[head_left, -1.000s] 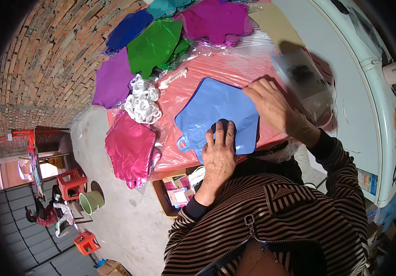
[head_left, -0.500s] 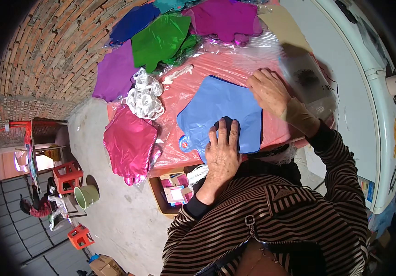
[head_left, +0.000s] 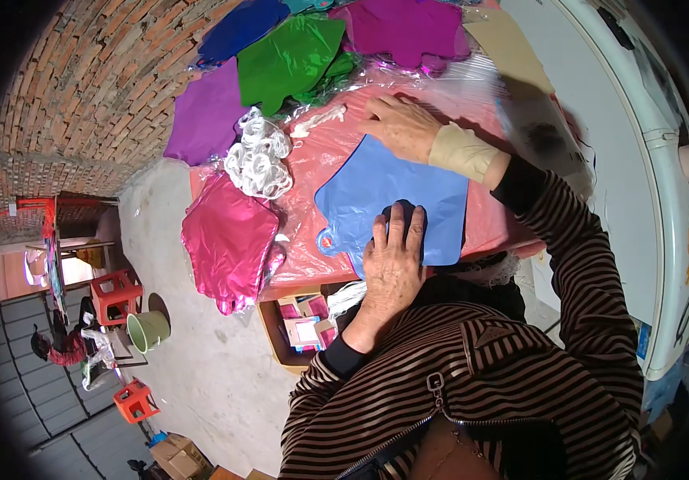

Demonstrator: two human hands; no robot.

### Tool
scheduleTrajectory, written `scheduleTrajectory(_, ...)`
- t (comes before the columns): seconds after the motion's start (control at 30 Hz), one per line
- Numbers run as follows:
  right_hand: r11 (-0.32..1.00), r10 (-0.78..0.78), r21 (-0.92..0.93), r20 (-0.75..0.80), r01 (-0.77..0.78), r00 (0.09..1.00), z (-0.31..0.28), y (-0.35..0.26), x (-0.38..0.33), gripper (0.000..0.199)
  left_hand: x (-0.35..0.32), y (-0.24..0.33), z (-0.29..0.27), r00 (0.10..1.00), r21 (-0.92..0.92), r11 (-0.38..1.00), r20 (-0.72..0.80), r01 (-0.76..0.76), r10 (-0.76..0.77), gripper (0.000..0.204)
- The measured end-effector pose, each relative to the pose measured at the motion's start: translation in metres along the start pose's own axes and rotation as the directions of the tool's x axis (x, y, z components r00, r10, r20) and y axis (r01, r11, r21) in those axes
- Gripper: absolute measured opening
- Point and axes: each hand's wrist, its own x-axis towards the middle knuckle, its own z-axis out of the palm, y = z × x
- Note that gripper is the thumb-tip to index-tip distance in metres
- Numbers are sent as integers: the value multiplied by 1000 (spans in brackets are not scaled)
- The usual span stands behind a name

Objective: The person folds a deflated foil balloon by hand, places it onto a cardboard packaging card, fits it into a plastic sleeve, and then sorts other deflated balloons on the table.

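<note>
- Brick wall (head_left: 80,96) curves behind your work table (head_left: 504,232), which is covered in pink plastic and stacked at the far end with foil balloons in purple, green, blue and magenta.
- Your blue balloon (head_left: 376,192) lies flat on the table, just right of the white ribbon bundle (head_left: 258,156).
- Your left hand (head_left: 392,260) presses down flat on the balloon's near edge, fingers spread over something dark; it grips nothing.
- Your right hand (head_left: 403,126) rests open, palm down, on the pink plastic at the balloon's far edge, right of the ribbon bundle.
- You seem to be smoothing and pinning the balloon flat; the next move likely calls for steady pressure from the left hand while the right works the far edge.
- Compared with a second ago, your right hand has moved from the balloon's right corner up to its far edge, nearer the ribbon bundle; the left hand has stayed put.
</note>
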Motion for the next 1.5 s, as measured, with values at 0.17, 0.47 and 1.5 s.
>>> scheduleTrajectory(0.17,1000,-17,2,-33,17,999,9,2,0,35,0,1,-4,999,-53,998,46,27,-24,97)
scheduleTrajectory(0.47,996,-27,-91,-37,23,999,8,0,-1,32,0,1,-3,998,-111,992,27,62,-59,92)
scheduleTrajectory(1.5,395,-206,737,-511,549,834,-167,-160,-96,35,0,-4,15,986,17,1000,-166,-13,15,73)
